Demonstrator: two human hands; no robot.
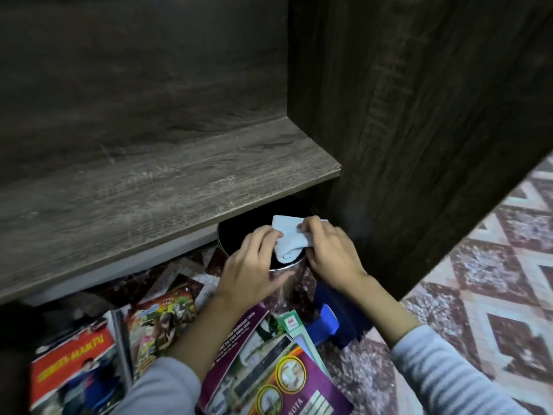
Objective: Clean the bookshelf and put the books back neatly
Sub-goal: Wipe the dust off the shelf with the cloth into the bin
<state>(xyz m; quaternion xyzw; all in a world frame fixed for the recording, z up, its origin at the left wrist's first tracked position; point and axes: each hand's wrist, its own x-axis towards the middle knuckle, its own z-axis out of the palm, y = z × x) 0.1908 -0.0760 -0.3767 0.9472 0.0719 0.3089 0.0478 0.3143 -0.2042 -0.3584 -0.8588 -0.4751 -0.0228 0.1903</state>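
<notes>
Head view, the only one on offer, and the bookshelf (419,145) is filling the top of the picture. Its shelf board (149,187), just above and beyond the hands, is lying bare with not one book on it, so by my reading the emptying is done and the wiping is the step in hand. Whether that board is already clean, I cannot tell; the grain is hiding any dust. The putting back has not begun: the books are sprawling on the floor (478,295) nearer the person than the hands, a purple book (269,369) lying between the two forearms, a green one (294,327) just beside it, a comic (161,324) under the left wrist and a red magazine (74,363) further out to the left. Now the hands: both are meeting over a round metal bin (220,238) that is tucked under the board's edge. The left hand (254,262) is curling its fingers and pinching the near-left edge of the pale cloth (291,239). The right hand (332,256) is gripping the cloth's other side, fingertips folding over the top. So the cloth is hanging bunched between the two hands, right above the bin's dark mouth, looking like a wring or a shake-out. A blue stool (326,322) is sitting below the right wrist.
</notes>
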